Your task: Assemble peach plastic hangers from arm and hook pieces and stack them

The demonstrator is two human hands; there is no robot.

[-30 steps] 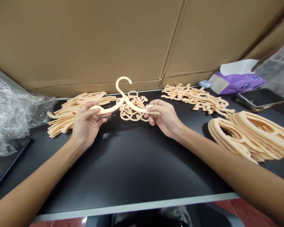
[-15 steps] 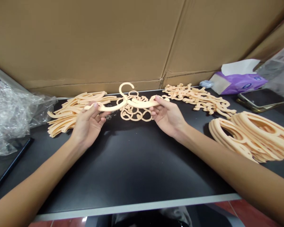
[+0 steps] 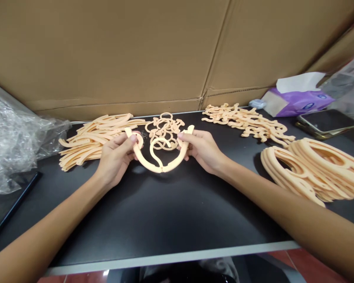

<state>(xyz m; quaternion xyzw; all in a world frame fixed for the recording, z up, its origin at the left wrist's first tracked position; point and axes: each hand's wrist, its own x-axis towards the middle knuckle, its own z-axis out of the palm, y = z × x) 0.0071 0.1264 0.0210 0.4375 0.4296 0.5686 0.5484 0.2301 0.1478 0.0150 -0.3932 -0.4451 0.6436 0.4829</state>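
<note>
Between my hands I hold a cream plastic clothes hanger (image 3: 147,164) above the black table (image 3: 165,212). Its two arms fold upward into a U, joined at the bottom middle, and its hook curls up between them. My left hand (image 3: 114,157) is closed on the end of the left arm, thumb on top. The end of the right arm is pinched in my right hand (image 3: 203,148). Just behind the hanger lies a small pile of cream hooks and rings (image 3: 165,122).
Cream strips (image 3: 88,145) are piled at the left beside clear plastic wrap (image 3: 11,145). Small curved parts (image 3: 247,122) lie at the back right, with stacked hanger pieces (image 3: 309,173) nearer. A phone (image 3: 327,120) and purple tissue pack (image 3: 297,103) sit beyond. Cardboard (image 3: 106,55) walls the back.
The hanger's arms were nearly straight with the hook pointing up; now they are folded up into a U, its middle lower and nearer. My hands have come closer together.
</note>
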